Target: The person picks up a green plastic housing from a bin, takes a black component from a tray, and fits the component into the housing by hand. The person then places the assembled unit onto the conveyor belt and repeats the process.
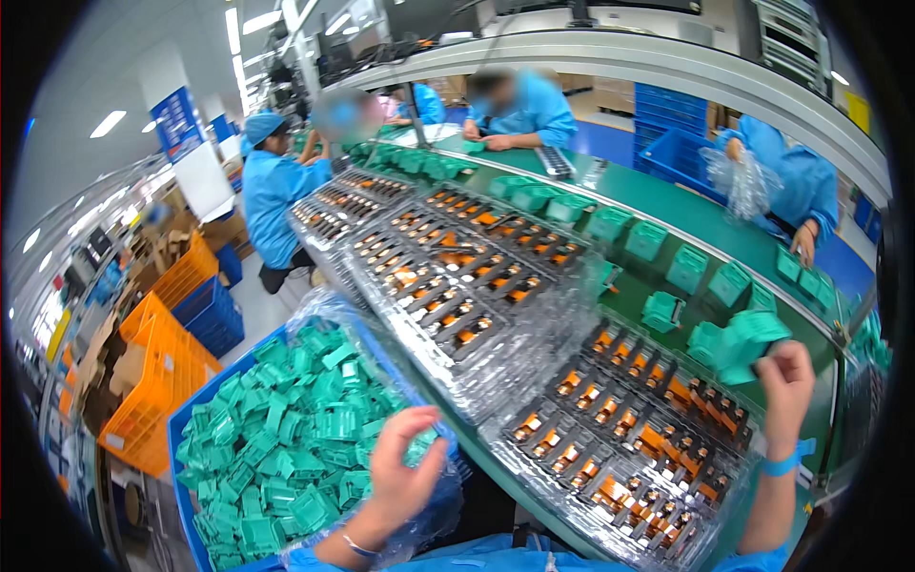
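My right hand pinches a green plastic housing above the right end of the green work surface. The wrist wears a blue band. Other green housings stand close by on the green surface. My left hand hovers over the right side of a blue bin, its thumb and fingers apart with nothing between them. Loose green plastic parts fill that bin. Between my hands lies a clear plastic tray holding rows of orange and black components.
More component-filled clear trays run to the far left. A row of green housings lines the belt-like surface. Several co-workers in blue sit around it; one at right holds a clear bag. Orange crates stand left.
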### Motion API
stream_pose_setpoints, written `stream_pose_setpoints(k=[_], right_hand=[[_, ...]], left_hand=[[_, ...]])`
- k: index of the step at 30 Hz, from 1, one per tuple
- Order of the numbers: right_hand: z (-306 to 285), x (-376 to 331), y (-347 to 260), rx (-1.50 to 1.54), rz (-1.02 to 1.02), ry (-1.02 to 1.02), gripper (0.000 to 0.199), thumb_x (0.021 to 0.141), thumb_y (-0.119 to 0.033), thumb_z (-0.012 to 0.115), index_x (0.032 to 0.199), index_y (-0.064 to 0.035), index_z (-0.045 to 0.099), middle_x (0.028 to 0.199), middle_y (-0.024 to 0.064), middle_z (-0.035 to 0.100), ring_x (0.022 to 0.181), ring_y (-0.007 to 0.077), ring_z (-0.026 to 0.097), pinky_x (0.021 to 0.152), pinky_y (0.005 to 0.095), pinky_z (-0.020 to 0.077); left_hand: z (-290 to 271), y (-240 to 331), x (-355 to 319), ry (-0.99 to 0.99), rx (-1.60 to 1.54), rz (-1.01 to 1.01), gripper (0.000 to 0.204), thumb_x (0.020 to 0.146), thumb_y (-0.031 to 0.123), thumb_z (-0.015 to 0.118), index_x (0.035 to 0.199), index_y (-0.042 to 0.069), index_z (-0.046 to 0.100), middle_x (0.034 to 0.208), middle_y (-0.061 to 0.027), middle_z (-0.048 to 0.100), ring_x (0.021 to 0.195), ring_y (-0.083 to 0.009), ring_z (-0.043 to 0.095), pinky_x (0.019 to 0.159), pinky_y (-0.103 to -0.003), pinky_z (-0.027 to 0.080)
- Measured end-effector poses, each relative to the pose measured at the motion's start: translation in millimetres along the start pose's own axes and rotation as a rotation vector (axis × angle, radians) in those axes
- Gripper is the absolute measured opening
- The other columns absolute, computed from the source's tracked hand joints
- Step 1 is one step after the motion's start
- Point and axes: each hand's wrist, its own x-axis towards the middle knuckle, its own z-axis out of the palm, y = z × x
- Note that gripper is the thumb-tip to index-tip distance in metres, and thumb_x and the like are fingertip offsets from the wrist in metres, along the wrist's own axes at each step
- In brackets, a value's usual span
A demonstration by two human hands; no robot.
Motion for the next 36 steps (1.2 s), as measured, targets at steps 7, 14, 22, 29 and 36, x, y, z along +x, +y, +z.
stream_pose_setpoints(k=[7, 14, 22, 29, 36], right_hand=[[-177, 43, 177, -0.145, 0.503, 0.257, 0.008, 0.080, -0.016, 0.060, 0.080, -0.0116, 0.053, 0.069, -0.0028, 0.048, 0.058, 0.0080, 0.049, 0.048, 0.0229, 0.0424], [-177, 13, 227, -0.042, 0.753, 0.365, 0.010, 0.072, -0.012, 0.061, 0.073, -0.0085, 0.052, 0.064, 0.0042, 0.044, 0.052, 0.0196, 0.050, 0.046, 0.0345, 0.0494], [-129, 21, 200, -0.071, 0.913, 0.380, 0.016, 0.072, -0.004, 0.066, 0.081, -0.0001, 0.053, 0.073, 0.0119, 0.052, 0.064, 0.0263, 0.058, 0.053, 0.0401, 0.0555], [-139, 19, 188, -0.069, 0.905, 0.367, 0.013, 0.071, 0.000, 0.067, 0.077, 0.0040, 0.056, 0.071, 0.0121, 0.055, 0.056, 0.0222, 0.057, 0.046, 0.0361, 0.0550], [-114, 23, 215, 0.028, 0.852, 0.263, 0.014, 0.074, -0.005, 0.069, 0.081, 0.0026, 0.058, 0.077, 0.0099, 0.057, 0.060, 0.0218, 0.058, 0.048, 0.0344, 0.0550]], left_hand=[[-140, -71, -17, 0.272, 0.582, -0.386, 0.032, 0.074, 0.004, 0.065, 0.104, 0.003, 0.056, 0.105, -0.0129, 0.058, 0.095, -0.0261, 0.057, 0.081, -0.034, 0.046], [-129, -118, 5, -0.235, 0.778, -0.111, 0.041, 0.068, -0.003, 0.063, 0.106, 0.010, 0.060, 0.114, -0.0127, 0.056, 0.111, -0.0332, 0.049, 0.095, -0.041, 0.041], [-125, -173, 9, -0.556, 0.945, 0.035, 0.039, 0.062, -0.007, 0.051, 0.085, 0.019, 0.070, 0.106, -0.0120, 0.061, 0.110, -0.0347, 0.049, 0.093, -0.043, 0.039], [-139, -145, 28, -0.615, 1.143, -0.011, 0.030, 0.074, 0.003, 0.056, 0.102, 0.006, 0.062, 0.103, -0.0171, 0.058, 0.094, -0.0345, 0.054, 0.086, -0.043, 0.044], [-164, -130, 23, -0.019, 1.089, -0.021, 0.033, 0.087, 0.022, 0.058, 0.112, 0.001, 0.056, 0.102, -0.0216, 0.058, 0.093, -0.0384, 0.054, 0.081, -0.043, 0.043]])
